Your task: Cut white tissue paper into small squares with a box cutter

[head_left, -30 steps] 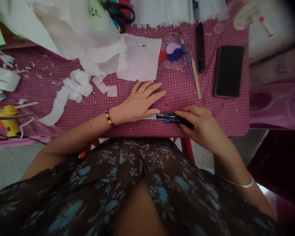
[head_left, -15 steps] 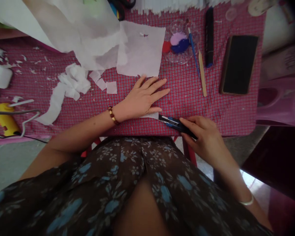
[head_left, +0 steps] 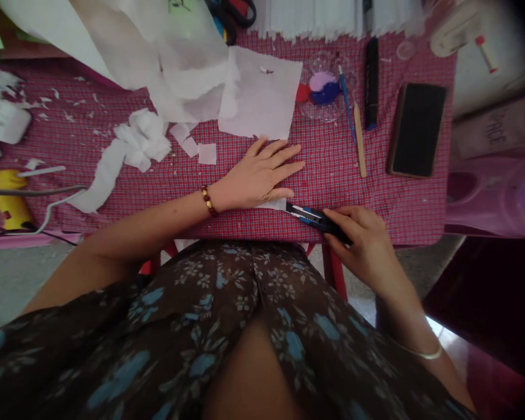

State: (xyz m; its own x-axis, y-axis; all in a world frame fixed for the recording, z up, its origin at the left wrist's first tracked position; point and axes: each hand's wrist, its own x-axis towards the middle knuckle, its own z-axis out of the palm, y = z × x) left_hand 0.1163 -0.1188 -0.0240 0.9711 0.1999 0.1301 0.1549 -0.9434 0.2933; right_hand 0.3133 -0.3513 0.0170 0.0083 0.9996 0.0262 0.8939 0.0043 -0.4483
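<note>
Laying left hand [head_left: 259, 181] palm-down at centre of frame, with fingers spread and straight, grasping nothing. Covering part of a white strip [head_left: 277, 204], paper-like, with that hand, leaving its right end showing below the thumb, just right of frame centre. Gripping a black-and-blue cutter [head_left: 317, 219] in right hand [head_left: 367, 242], right of centre, with thumb and index finger clamped on the handle; not seeing all the other fingertips. Pointing cutter tip leftward at the strip's right end, close up; not being able to tell contact from a slim gap.

Wearing beaded bracelet [head_left: 207, 199] on left wrist, thin bangle [head_left: 426, 356] on right. Working on red checked cloth [head_left: 324, 175].

Having a larger paper sheet [head_left: 260, 96] just above left fingertips, upper centre; small paper squares [head_left: 207, 154] and crumpled paper [head_left: 144, 140] left of centre; glue gun [head_left: 11, 198] at left edge. Also having blue brush [head_left: 346, 102], wooden stick [head_left: 360, 143], marker [head_left: 371, 81] and phone [head_left: 417, 129] in upper right. Showing scissors [head_left: 230, 20] at top centre.
</note>
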